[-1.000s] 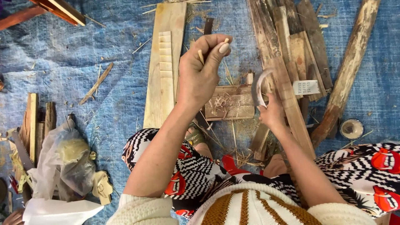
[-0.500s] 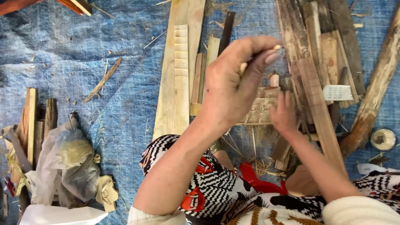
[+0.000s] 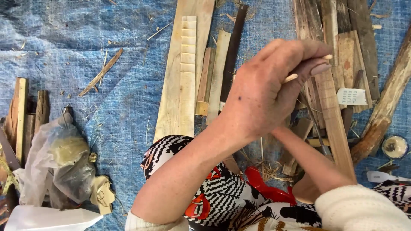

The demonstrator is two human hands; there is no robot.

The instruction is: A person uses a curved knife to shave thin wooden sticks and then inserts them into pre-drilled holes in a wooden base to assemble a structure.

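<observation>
We see the left hand (image 3: 265, 94) raised before the camera, its fingers pinched on a thin pale stick (image 3: 292, 77); only two short bits of the stick show, one past the fingertips and one under the thumb. The right hand is hidden behind the left one, only the right forearm (image 3: 312, 162) shows, so we cannot tell its grip. Under the hands a blue tarp (image 3: 85, 38) carries many wood pieces. We count one wide pale plank (image 3: 171, 98) reaching the far edge, one notched pale strip (image 3: 187, 72) on it, and one dark narrow bar (image 3: 232, 51). Near the right edge lie one rough log (image 3: 385, 111), cut off at the top, and one small round tin (image 3: 394, 146). At the left edge sits one crumpled plastic bag (image 3: 60, 162).
</observation>
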